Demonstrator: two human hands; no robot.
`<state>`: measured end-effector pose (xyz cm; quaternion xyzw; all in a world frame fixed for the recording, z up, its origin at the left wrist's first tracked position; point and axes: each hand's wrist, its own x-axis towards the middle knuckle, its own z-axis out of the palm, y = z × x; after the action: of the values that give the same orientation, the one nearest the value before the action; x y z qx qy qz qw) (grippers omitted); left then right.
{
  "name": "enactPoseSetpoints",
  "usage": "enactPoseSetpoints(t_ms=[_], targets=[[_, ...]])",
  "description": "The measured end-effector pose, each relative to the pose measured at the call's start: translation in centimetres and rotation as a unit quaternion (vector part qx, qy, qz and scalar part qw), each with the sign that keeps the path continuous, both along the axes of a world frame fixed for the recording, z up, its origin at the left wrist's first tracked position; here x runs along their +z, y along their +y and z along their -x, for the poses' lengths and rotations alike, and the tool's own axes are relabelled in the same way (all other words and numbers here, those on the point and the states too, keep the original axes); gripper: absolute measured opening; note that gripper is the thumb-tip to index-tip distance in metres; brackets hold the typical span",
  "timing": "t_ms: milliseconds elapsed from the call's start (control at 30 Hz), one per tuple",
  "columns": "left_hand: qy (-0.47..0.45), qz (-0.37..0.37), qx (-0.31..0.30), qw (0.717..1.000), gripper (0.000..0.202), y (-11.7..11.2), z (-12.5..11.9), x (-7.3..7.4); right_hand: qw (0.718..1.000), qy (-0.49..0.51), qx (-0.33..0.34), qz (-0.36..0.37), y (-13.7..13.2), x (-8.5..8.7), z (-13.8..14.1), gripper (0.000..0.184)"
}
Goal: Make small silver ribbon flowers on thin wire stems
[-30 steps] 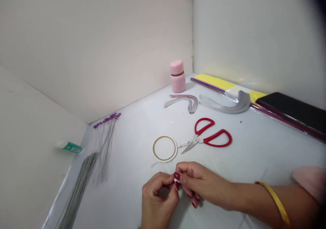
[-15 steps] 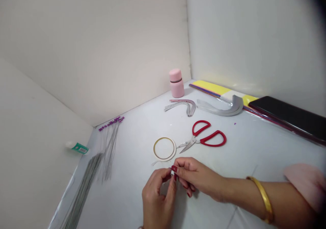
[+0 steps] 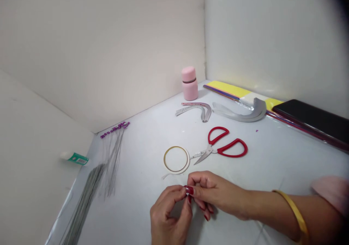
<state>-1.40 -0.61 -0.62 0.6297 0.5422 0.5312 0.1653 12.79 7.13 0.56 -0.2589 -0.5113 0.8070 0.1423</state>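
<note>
My left hand [image 3: 170,216] and my right hand [image 3: 207,194] meet low in the view, their fingertips pinching a small pale strip [image 3: 187,191]. The fingers hide most of it, so its exact form cannot be told. Just above my hands lies a narrow roll of white tape with a gold edge [image 3: 176,160], its loose tail [image 3: 167,176] trailing towards them. Red-handled scissors [image 3: 218,145] rest shut to the right of the roll, their blades pointing at it.
Grey wires [image 3: 87,197] lie at the left, with purple-beaded thin wires [image 3: 114,128] above them. A pink bottle [image 3: 189,83], grey strips [image 3: 240,110], yellow sheets [image 3: 229,88] and a black phone [image 3: 308,119] line the back. White walls enclose the corner.
The view has shifted slightly and returned close to its earlier position. My hands remain together on the small strip, with only slight movement of the fingers.
</note>
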Motion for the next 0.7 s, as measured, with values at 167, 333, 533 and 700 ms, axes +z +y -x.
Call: enactPoseSetpoints(t_ms=[167,333,533,700], targets=[[0.028,-0.023,0.046,0.998,0.018,0.1,-0.3,-0.2,1.0,-0.011,0.01,-0.001,-0.4,0.1,0.0,0.034],[0.027,0.003,0.062,0.998,0.014,0.4,-0.6,0.0,0.999,-0.025,-0.006,-0.02,-0.6,-0.2,0.1,0.037],[-0.033,0.081,-0.012,0.996,0.015,0.0,-0.2,0.8,1.0,0.005,-0.015,-0.001,-0.2,-0.3,0.1,0.033],[0.049,0.057,-0.016,0.997,0.014,-0.3,-0.2,1.4,1.0,0.001,0.001,-0.01,-0.4,-0.3,0.0,0.034]])
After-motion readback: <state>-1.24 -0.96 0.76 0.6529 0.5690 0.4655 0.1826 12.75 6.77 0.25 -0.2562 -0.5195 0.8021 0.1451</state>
